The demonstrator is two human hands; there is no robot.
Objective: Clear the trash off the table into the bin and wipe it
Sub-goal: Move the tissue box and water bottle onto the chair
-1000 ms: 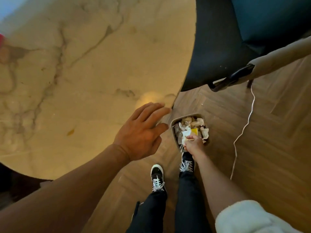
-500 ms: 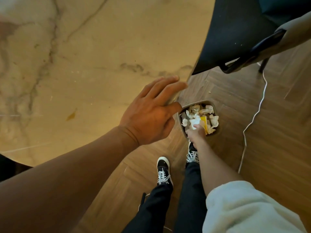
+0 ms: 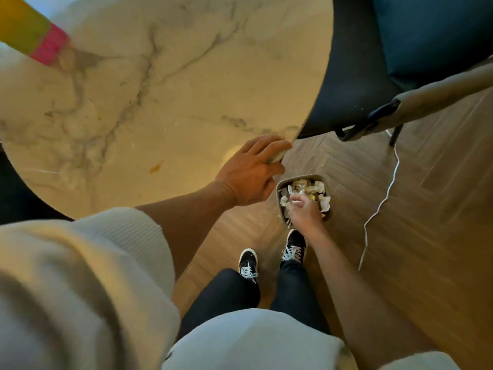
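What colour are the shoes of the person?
The shoes are black with white laces and pale soles, seen in the head view, the only one.

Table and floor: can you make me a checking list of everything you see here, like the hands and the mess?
Surface: marble table, small orange smear near its edge.
Job's things: bin on the floor, full of crumpled paper trash.
Clutter: yellow and pink object at the table's far corner.
Hands: left hand rests at the table edge, fingers straight; right hand reaches into the bin, grip unclear.
Cables: white cable lies on the floor.
Surroundings: dark chair, wooden floor, black shoes.
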